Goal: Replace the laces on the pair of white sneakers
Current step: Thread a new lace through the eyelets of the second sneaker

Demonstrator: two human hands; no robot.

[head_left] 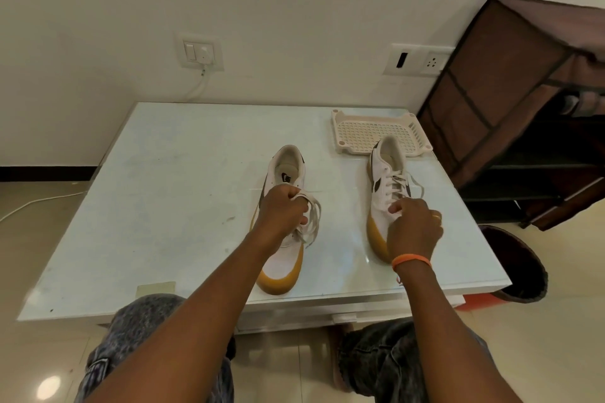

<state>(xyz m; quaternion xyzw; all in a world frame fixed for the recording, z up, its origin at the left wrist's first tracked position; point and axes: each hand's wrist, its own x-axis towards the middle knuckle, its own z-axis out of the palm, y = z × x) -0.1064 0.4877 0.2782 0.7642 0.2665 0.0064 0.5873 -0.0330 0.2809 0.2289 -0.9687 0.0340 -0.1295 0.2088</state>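
Note:
Two white sneakers with tan soles stand on the white table (163,193), toes toward me. Over the left sneaker (284,258), my left hand (284,210) grips a bunch of loose white lace (312,219) that hangs in loops over the shoe's middle. The right sneaker (384,173) is still laced, with lace ends (413,185) trailing to its right. My right hand (414,229) rests on its front part, fingers curled, thumb and fingertip at the lowest laces. Whether it pinches a lace is hidden.
A cream perforated plastic tray (370,132) lies behind the right sneaker. To the right stand a brown fabric shoe rack (510,101) and a dark round bin (520,268) on the floor. A white cable (36,201) runs along the floor at left. My knees sit under the table's near edge.

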